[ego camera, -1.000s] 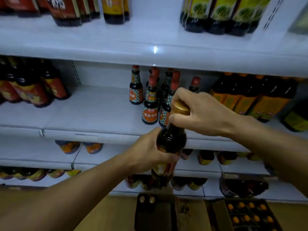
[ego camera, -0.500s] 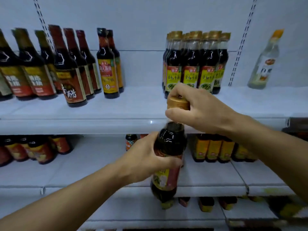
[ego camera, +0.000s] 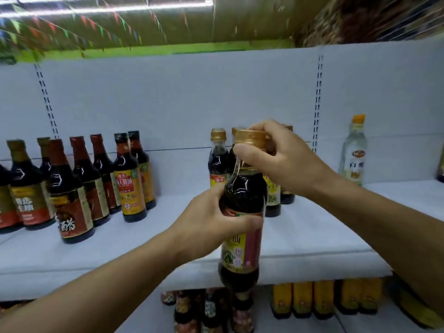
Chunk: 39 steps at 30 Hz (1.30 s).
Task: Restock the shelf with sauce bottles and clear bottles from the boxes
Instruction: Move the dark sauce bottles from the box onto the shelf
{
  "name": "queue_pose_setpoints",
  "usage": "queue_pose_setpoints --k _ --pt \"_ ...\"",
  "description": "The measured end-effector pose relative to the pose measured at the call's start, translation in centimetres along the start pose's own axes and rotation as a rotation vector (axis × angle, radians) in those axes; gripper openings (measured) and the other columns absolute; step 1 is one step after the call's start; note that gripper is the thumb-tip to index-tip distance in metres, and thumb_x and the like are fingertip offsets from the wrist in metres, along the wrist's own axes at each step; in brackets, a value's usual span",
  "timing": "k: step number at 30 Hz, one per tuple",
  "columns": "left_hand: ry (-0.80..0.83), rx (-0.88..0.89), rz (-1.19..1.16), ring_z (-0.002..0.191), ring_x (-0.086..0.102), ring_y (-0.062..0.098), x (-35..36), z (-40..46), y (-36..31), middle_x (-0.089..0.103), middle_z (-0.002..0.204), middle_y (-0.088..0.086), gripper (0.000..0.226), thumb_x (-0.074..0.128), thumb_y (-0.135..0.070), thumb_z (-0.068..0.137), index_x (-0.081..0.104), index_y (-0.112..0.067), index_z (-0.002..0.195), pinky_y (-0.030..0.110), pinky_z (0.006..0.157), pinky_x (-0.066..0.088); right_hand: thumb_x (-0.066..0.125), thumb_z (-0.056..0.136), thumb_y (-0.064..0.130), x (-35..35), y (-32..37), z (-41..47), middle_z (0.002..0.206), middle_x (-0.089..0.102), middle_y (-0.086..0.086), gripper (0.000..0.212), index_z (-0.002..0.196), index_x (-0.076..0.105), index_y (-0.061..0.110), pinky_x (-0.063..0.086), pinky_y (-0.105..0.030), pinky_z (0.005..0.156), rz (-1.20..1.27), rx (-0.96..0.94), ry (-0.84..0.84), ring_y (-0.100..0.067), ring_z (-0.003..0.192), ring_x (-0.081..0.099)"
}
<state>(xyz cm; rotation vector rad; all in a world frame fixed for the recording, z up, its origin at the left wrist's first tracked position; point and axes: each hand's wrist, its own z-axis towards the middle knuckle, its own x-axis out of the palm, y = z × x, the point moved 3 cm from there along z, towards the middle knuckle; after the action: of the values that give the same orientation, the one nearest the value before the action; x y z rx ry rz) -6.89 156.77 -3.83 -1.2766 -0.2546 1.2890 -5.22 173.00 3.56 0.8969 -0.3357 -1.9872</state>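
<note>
A dark sauce bottle (ego camera: pixel 242 198) with a gold cap and a yellow-red label hangs upright in front of the top white shelf (ego camera: pixel 300 248). My left hand (ego camera: pixel 211 222) grips its body from the left. My right hand (ego camera: pixel 281 157) holds its gold cap and neck from above. Right behind it stands a group of matching gold-capped sauce bottles (ego camera: pixel 218 159), partly hidden by my hands. A single clear bottle (ego camera: pixel 353 152) with an orange cap stands on the same shelf at the right.
Several dark bottles with red and yellow labels (ego camera: pixel 72 188) stand on the shelf's left. Bare shelf lies between the two groups and right of the gold-capped group. The lower shelf holds patterned bottles (ego camera: pixel 211 311) and orange-labelled bottles (ego camera: pixel 324 299).
The held bottle has risen from the lower shelves to the top shelf's height, both hands keeping their hold. The view has tilted up, and the boxes on the floor have left the frame.
</note>
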Motion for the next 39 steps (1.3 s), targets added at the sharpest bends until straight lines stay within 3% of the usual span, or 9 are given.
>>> queue_pose_setpoints --k 3,5,10,16,18,22,27,36,39 --pt "-0.024 0.031 0.005 0.098 0.069 0.005 0.6 2.3 -0.8 0.072 0.106 -0.012 0.048 0.080 -0.043 0.069 0.062 -0.035 0.113 0.035 0.087 0.055 0.062 0.068 0.076 -1.5 -1.4 1.1 0.088 0.067 -0.006 0.053 0.099 0.056 0.034 0.055 -0.046 0.062 0.000 0.013 -0.009 -0.023 0.077 0.066" --pt "-0.043 0.040 0.007 0.096 0.070 0.005 1.1 3.8 -1.2 0.073 0.104 -0.013 0.047 0.080 -0.043 0.069 0.061 -0.035 0.112 0.033 0.083 0.056 0.063 0.069 0.074 -2.5 -2.1 1.7 0.094 0.068 -0.010 0.053 0.101 0.059 0.031 0.056 -0.052 0.071 0.003 0.018 0.006 -0.025 0.084 0.067" --pt "-0.079 0.041 -0.011 0.097 0.070 0.007 2.7 7.6 -1.8 0.072 0.106 -0.010 0.047 0.081 -0.040 0.071 0.060 -0.035 0.113 0.038 0.081 0.059 0.071 0.074 0.059 -5.2 -3.7 3.1 0.090 0.071 0.009 0.040 0.100 0.065 0.029 0.057 -0.033 0.073 0.018 0.009 0.001 -0.005 0.083 0.068" --pt "-0.149 -0.037 -0.062 0.097 0.068 0.003 5.4 11.4 0.2 0.070 0.104 -0.015 0.056 0.081 -0.042 0.069 0.054 -0.033 0.117 0.037 0.088 0.056 0.073 0.080 0.047 -6.9 -7.3 5.9 0.090 0.072 0.002 0.032 0.098 0.067 0.021 0.057 -0.046 0.080 -0.037 0.019 -0.021 -0.015 0.085 0.069" --pt "-0.142 -0.096 -0.071 0.093 0.067 -0.002 7.1 11.7 2.2 0.070 0.100 -0.020 0.052 0.081 -0.035 0.075 0.051 -0.037 0.118 0.031 0.087 0.056 0.074 0.079 0.047 -7.4 -9.4 6.5 0.090 0.072 0.000 0.033 0.097 0.067 0.020 0.058 -0.044 0.076 -0.034 0.055 -0.001 -0.016 0.084 0.069" --pt "-0.184 -0.166 0.125 0.090 0.061 -0.009 9.9 10.9 6.1 0.062 0.091 -0.026 0.033 0.072 -0.034 0.084 0.047 -0.047 0.102 0.009 0.072 0.048 0.075 0.080 0.041 -8.4 -13.3 7.1 0.088 0.070 0.007 0.022 0.095 0.065 0.028 0.050 -0.021 0.062 -0.028 0.093 0.042 -0.003 0.078 0.067" --pt "-0.166 -0.171 0.316 0.108 0.056 0.009 12.1 11.5 7.9 0.058 0.117 -0.010 0.036 0.062 -0.031 0.092 0.054 -0.024 0.127 0.024 0.091 0.048 0.072 0.084 0.037 -9.1 -17.1 7.7 0.091 0.069 0.006 0.016 0.096 0.064 0.029 0.048 -0.015 0.058 -0.029 0.120 0.086 -0.002 0.078 0.066" --pt "-0.105 0.077 0.516 0.114 0.050 0.011 15.4 14.7 7.4 0.056 0.123 -0.005 0.044 0.055 -0.022 0.093 0.054 -0.025 0.137 0.024 0.098 0.041 0.069 0.089 0.024 -9.5 -20.6 9.1 0.097 0.069 -0.003 0.013 0.100 0.062 0.027 0.050 -0.013 0.057 0.044 0.134 0.117 0.002 0.075 0.066" --pt "-0.091 0.094 0.559 0.117 0.047 0.014 15.9 15.0 8.0 0.050 0.126 -0.005 0.048 0.053 -0.024 0.094 0.048 -0.024 0.142 0.029 0.099 0.042 0.068 0.090 0.022 -9.6 -21.2 9.6 0.101 0.070 -0.004 0.015 0.104 0.062 0.025 0.051 -0.018 0.061 0.045 0.152 0.183 -0.006 0.084 0.067"
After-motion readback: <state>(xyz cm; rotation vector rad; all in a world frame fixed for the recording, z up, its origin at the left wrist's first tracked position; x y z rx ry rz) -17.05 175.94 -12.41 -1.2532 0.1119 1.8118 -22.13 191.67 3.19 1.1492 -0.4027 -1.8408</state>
